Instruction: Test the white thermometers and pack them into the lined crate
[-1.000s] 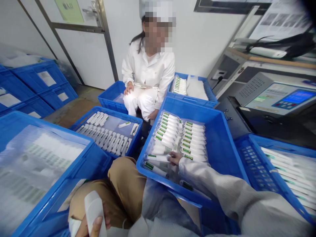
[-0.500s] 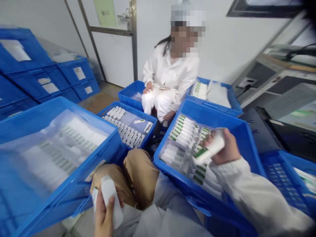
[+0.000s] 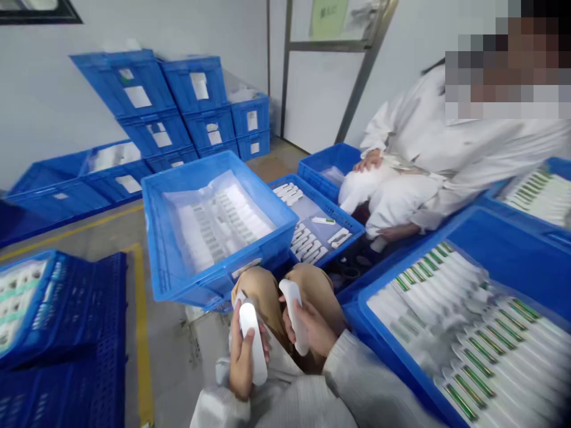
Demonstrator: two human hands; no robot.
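Observation:
My left hand [image 3: 241, 356] is closed around a long white plastic casing [image 3: 253, 345] with rounded ends, above my lap. What may be a second pale piece shows behind its fingertips, too hidden to name. Close beside it, my right hand [image 3: 312, 327] grips another white plastic casing [image 3: 294, 315], held tilted over my knees. The two casings are apart. To the right, a blue crate [image 3: 392, 339] holds rows of white pieces with green-and-gold strips. A blue crate [image 3: 167, 285] ahead on the left holds similar white pieces in rows on clear plastic sheeting.
A person in white clothes [image 3: 401, 190] sits ahead to the right. Between us stands a shallow blue crate [image 3: 352, 235] of small white parts. Stacked blue crates [image 3: 154, 113] line the wall. At the near left is a blue basket [image 3: 84, 321] by a yellow floor line [image 3: 141, 333].
My view has turned left. My right hand has come from above the right crate to my lap, bringing a white casing beside my left hand, which still holds its own.

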